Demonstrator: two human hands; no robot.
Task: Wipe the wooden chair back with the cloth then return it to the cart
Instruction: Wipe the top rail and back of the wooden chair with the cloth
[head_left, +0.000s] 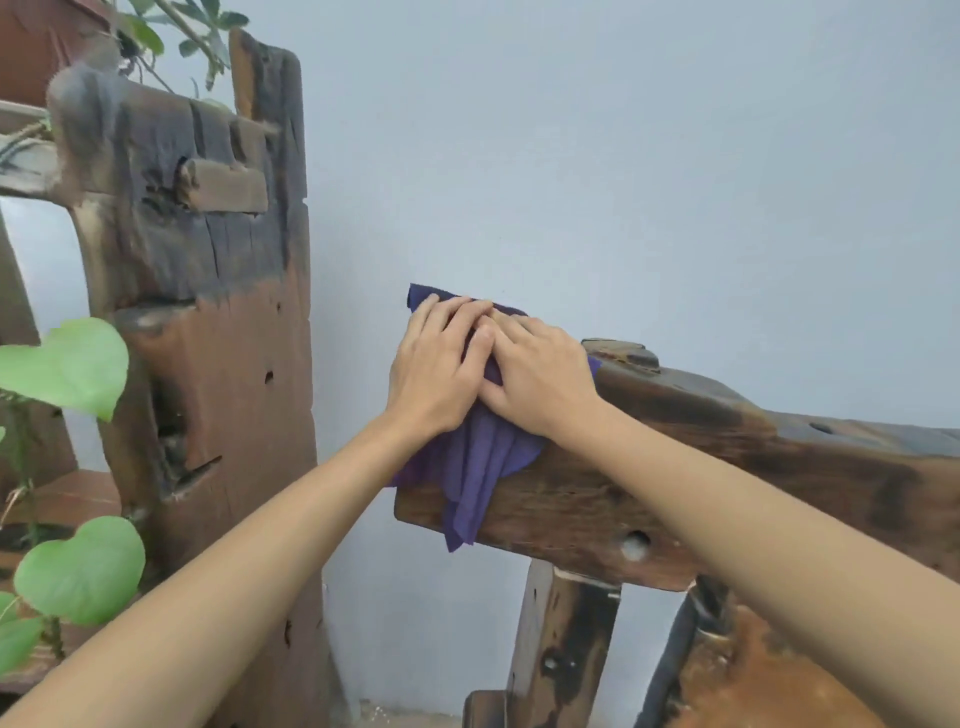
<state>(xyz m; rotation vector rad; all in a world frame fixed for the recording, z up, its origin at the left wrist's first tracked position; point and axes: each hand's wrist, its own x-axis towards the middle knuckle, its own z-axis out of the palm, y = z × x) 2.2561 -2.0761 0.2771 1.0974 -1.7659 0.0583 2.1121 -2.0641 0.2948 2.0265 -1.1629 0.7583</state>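
Together, left hand (434, 371) and right hand (540, 376) flat, fingers spread, atop purple cloth (480, 457) on chair back (727, 457).

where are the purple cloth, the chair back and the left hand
purple cloth (480, 467): head view, hanging folds below the hands
chair back (727, 457): head view, front face of top rail
left hand (436, 369): head view, back of hand

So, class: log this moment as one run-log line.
phase: wiping | left hand: flat on purple cloth | right hand: flat on cloth | cloth: draped over end of chair back | cart: not in view
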